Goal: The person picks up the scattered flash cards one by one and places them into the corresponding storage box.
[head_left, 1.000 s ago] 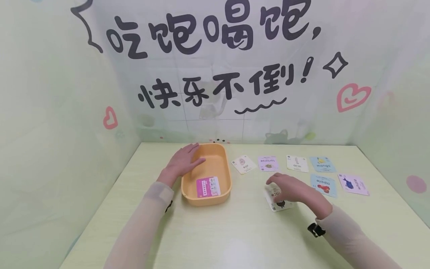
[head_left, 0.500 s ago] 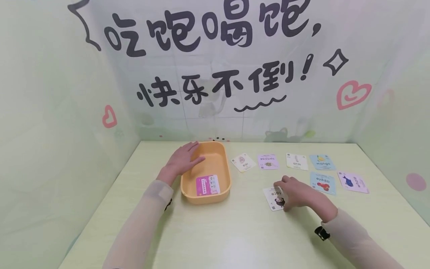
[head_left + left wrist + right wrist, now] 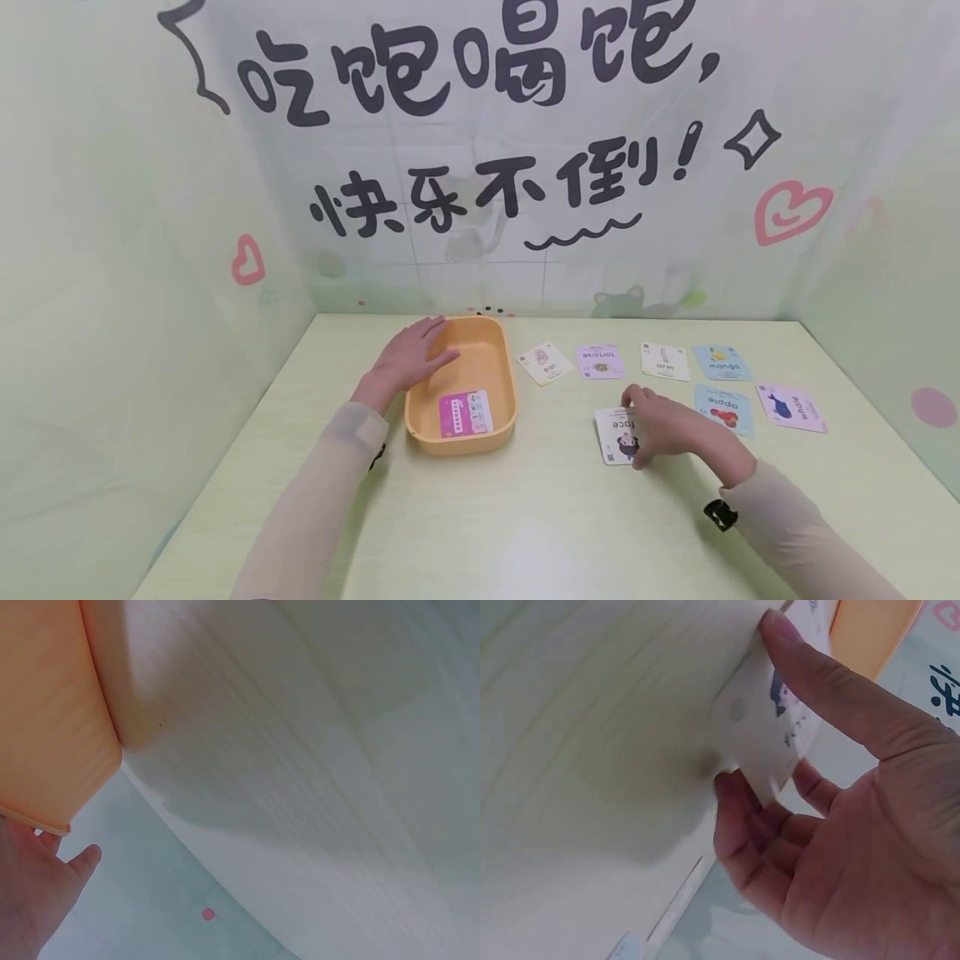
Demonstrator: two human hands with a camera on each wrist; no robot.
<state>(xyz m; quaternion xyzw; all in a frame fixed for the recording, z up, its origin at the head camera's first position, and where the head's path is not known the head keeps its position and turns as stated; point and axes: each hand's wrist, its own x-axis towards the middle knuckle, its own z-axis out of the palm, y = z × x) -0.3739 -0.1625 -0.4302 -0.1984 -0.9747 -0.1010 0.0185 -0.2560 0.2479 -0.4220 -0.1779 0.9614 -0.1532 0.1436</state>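
Note:
My left hand (image 3: 405,358) rests on the left rim of an orange plastic tray (image 3: 472,367), its fingers stretched along the edge and the thumb extended over the inside. The left wrist view shows that hand (image 3: 37,889) at the rim's corner, some fingers hidden behind it. On the right, my right hand (image 3: 663,425) grips a small stack of picture cards (image 3: 611,429), topped by a white one reading "face". Close up in the right wrist view, the thumb lies along one edge of the cards (image 3: 761,742) and the fingers curl at the opposite edge.
Inside the tray lies a pink-and-white card (image 3: 463,414). Across the back of the table are an ear card (image 3: 545,363), a tortoise card (image 3: 600,362), an arm card (image 3: 665,362) and a mango card (image 3: 722,363). Nearer are an apple card (image 3: 723,409) and a whale card (image 3: 791,407).
My right hand has shifted from over the cards to their right edge, uncovering more of the "face" card, and the cards have turned straighter. The left hand and tray stay in place.

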